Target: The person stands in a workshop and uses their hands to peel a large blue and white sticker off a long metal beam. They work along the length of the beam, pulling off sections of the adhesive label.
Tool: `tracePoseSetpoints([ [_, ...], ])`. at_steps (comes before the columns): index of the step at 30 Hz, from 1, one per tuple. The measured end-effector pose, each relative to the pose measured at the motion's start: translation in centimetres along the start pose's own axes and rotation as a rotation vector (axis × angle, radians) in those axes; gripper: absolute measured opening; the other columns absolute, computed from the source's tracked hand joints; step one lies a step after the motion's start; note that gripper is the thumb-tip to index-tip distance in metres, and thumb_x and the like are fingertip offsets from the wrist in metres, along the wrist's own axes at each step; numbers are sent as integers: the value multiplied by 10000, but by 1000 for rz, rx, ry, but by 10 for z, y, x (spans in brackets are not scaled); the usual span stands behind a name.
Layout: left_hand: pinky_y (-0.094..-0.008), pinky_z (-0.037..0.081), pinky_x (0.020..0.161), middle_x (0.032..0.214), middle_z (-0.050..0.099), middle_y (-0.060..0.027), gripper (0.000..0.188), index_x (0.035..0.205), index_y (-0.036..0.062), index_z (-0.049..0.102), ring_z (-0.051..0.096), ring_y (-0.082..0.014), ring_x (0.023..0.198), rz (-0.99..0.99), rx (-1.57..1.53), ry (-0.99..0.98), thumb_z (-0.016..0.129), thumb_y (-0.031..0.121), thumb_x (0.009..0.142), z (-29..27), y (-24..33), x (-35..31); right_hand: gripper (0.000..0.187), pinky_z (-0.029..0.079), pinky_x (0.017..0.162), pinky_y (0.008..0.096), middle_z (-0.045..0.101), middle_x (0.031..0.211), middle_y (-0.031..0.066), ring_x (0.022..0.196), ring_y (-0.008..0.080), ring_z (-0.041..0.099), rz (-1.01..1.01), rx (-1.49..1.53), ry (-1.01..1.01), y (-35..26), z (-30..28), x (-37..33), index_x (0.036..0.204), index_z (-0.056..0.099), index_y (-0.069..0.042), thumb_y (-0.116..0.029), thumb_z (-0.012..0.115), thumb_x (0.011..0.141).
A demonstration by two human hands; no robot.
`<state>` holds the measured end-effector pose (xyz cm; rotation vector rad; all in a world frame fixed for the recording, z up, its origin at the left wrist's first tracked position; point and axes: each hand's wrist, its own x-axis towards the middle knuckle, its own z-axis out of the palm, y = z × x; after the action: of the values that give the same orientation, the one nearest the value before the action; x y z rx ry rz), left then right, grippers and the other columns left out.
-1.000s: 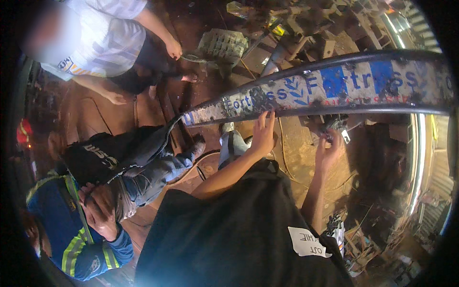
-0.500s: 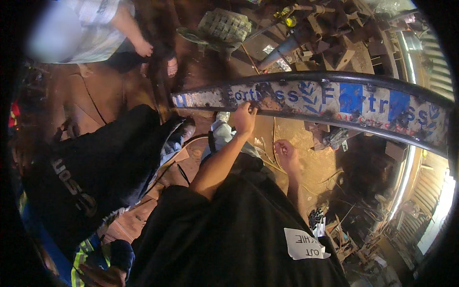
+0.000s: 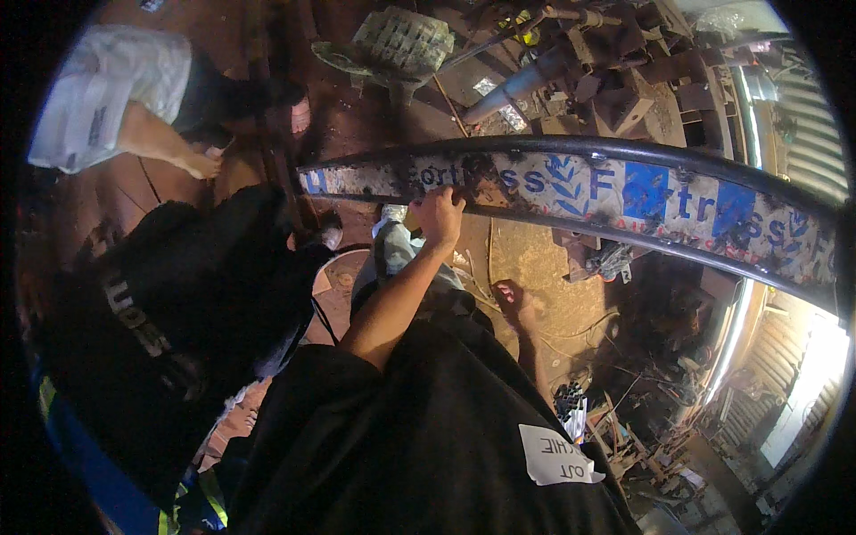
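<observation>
A long curved metal frame (image 3: 660, 151) stretches across the view ahead of me. It has black rounded edges and is faced with a scuffed white sheet printed in blue. My left hand (image 3: 440, 217) reaches up to its lower edge, left of the middle, with the fingers hooked over that edge. Below the frame, apart from it, is my right hand (image 3: 520, 303). Its fingers are loosely curled and nothing shows in them.
To my left stands a person in a dark top (image 3: 169, 294). Another person in a pale shirt (image 3: 125, 89) is at the upper left. A worn plastic chair (image 3: 401, 45) stands beyond the frame. Scrap metal (image 3: 624, 98) lies heaped at the upper right, and cables (image 3: 571, 337) trail over the floor.
The view has shifted slightly, so the frame and both hands appear further left. My left hand stays on the frame's lower edge. The pale-shirted person's arm has lowered to the left.
</observation>
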<state>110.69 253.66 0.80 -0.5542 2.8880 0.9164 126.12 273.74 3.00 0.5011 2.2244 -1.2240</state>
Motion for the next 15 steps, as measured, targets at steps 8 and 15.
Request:
tracePoseSetpoints([
  [8, -441, 388, 821, 844, 675, -84, 257, 843, 122, 665, 623, -283, 845, 37, 70, -8, 761, 257, 646, 10, -3, 4, 230, 489, 666, 269, 652, 794, 81, 721, 146, 627, 10, 166, -98, 22, -3, 3, 959, 637, -2, -204, 603, 854],
  [15, -438, 424, 789, 800, 656, -113, 239, 809, 95, 639, 617, -303, 847, 61, -43, 82, 768, 186, 630, 20, -4, 1, 202, 486, 700, 263, 646, 844, 68, 773, 136, 617, 36, 108, -192, 27, -23, -10, 989, 621, -23, -180, 614, 861],
])
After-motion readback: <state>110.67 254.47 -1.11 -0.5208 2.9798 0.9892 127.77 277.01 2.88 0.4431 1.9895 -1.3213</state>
